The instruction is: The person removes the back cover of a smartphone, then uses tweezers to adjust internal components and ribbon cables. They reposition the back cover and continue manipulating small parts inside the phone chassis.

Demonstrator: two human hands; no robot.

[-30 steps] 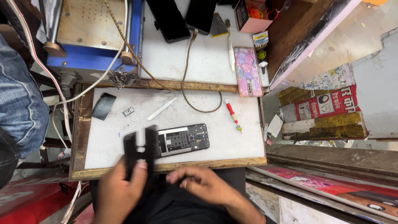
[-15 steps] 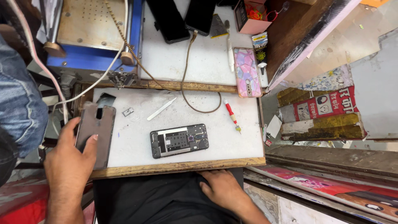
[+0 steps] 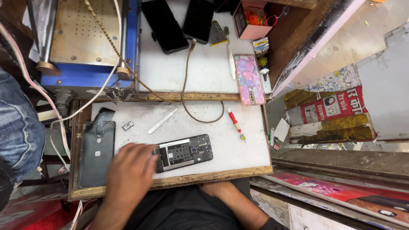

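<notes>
An opened phone (image 3: 185, 152) with its inner boards showing lies on the white work board (image 3: 187, 127), near the front edge. My left hand (image 3: 130, 170) rests flat on the board, its fingertips touching the phone's left end. The dark back cover (image 3: 97, 153) lies by itself at the board's left edge, beside that hand. My right hand (image 3: 211, 188) sits low at the wooden front edge, below the phone; its fingers are hidden under the edge.
On the board lie a white plastic pry stick (image 3: 162, 120), a small metal bit (image 3: 127, 125), a red screwdriver (image 3: 235, 123) and a looping cable (image 3: 200, 111). Behind are a blue machine (image 3: 85, 47), two dark phones (image 3: 164, 25) and a pink patterned case (image 3: 249, 79). A person's jeans (image 3: 17, 132) show at the left.
My left hand set the back cover down at the board's left edge and moved right to the opened phone. My right hand stayed low at the front edge.
</notes>
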